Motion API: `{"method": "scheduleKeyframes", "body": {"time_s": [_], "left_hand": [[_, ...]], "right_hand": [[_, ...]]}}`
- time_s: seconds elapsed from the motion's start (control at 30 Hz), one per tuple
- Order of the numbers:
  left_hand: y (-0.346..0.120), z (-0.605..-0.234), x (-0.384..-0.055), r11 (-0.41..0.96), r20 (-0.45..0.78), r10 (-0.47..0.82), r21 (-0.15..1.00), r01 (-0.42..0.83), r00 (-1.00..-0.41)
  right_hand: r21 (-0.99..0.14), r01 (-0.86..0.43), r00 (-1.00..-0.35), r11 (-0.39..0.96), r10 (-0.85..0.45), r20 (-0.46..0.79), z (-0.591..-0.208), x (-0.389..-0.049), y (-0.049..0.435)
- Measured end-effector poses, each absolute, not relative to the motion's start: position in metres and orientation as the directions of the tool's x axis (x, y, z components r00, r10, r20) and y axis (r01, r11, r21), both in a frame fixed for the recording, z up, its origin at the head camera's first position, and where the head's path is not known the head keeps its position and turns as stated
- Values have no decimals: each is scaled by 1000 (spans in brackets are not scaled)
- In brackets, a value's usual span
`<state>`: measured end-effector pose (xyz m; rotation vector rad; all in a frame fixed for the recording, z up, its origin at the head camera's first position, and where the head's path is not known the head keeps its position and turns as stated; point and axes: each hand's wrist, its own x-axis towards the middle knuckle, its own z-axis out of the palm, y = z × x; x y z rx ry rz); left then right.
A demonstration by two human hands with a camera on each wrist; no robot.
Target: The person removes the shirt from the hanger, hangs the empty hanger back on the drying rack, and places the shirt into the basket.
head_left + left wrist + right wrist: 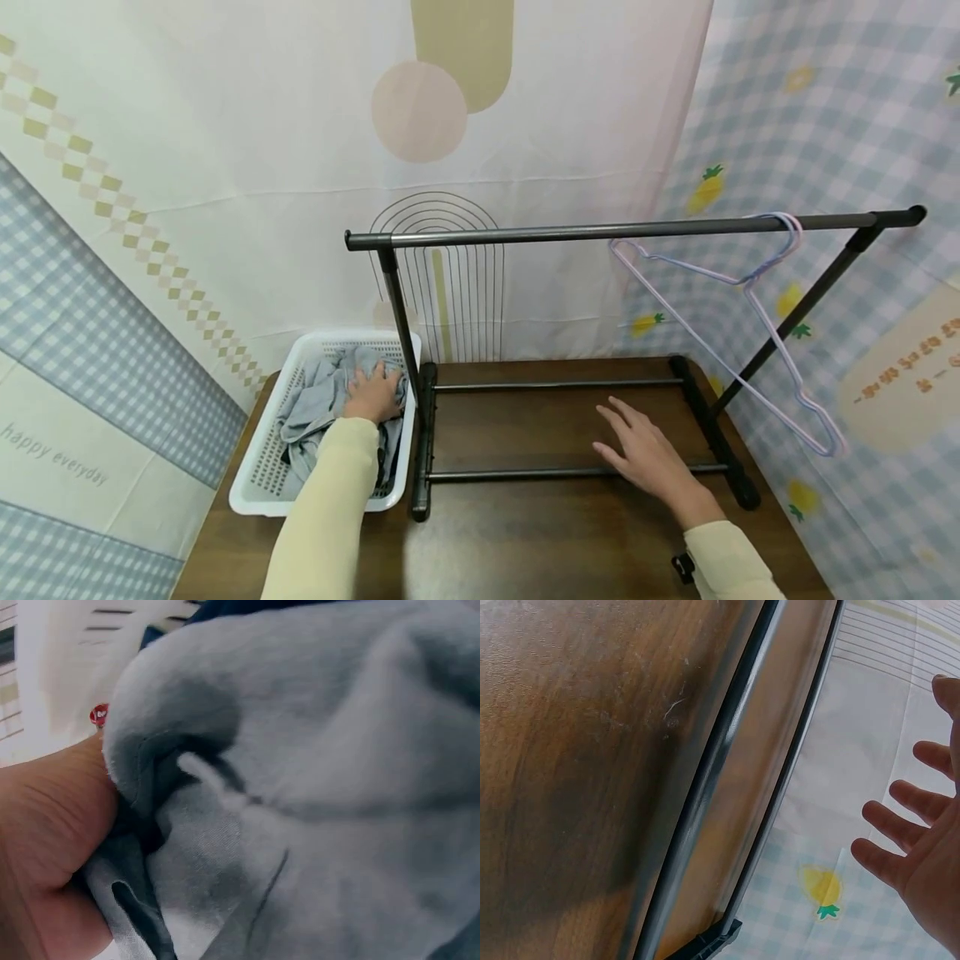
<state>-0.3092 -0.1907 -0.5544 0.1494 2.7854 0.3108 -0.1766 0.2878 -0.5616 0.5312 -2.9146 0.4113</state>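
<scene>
At the left, my left hand (pixel 373 393) rests on grey clothes (pixel 318 400) heaped in a white plastic basket (pixel 253 475), its fingers spread over the cloth near the basket's right wall. Close up in the left wrist view, folds of the grey cloth (pixel 360 750) hide the fingertips; the heel of the left hand (pixel 52 855) shows beside them. Over the lower bars of a black clothes rack (pixel 570 473), my right hand (pixel 645 450) is held with its fingers apart and nothing in them. The right wrist view also shows these loose fingers (pixel 889 817).
A pale purple and pink hanger (pixel 697 354) hangs from the right part of the rack's top rail (pixel 555 233). The rack stands on a brown wooden table (pixel 510 542), with its left foot beside the basket. Printed curtains (pixel 300 125) close in the back and sides.
</scene>
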Motion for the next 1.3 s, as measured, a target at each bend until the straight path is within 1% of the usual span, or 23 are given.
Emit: {"method": "scheduleKeyframes", "body": {"time_s": [0.1, 0.33, 0.47, 0.6, 0.83, 0.97, 1.07, 1.2, 1.3], "left_hand": [[-191, -557, -310, 974, -329, 132, 216, 62, -935], [-193, -549, -310, 954, -346, 134, 297, 27, -929], [-194, -545, -310, 950, -317, 162, 308, 61, -934], [-195, -543, -309, 953, -280, 189, 285, 106, -941], [-201, -527, -300, 953, -167, 219, 250, 174, -961], [-203, -510, -285, 945, -77, 232, 253, 206, -970], [-203, -496, -265, 940, 2, 235, 252, 228, -972], [-197, -484, -232, 940, 109, 217, 243, 238, -970], [-188, -482, -207, 937, 199, 221, 229, 264, -955]], "right_hand": [[-257, -340, -937, 905, -304, 170, -561, -175, 289], [-254, -325, -943, 911, -293, 157, -560, -178, 292], [-249, -315, -945, 916, -277, 175, -559, -179, 296], [-252, -314, -943, 916, -270, 194, -557, -181, 297], [-246, -322, -936, 914, -270, 225, -554, -188, 291], [-222, -332, -926, 917, -271, 263, -548, -191, 287], [-188, -348, -910, 918, -283, 303, -543, -191, 284], [-126, -386, -869, 914, -315, 381, -536, -193, 280], [-79, -411, -829, 908, -336, 447, -533, -194, 277]]}}
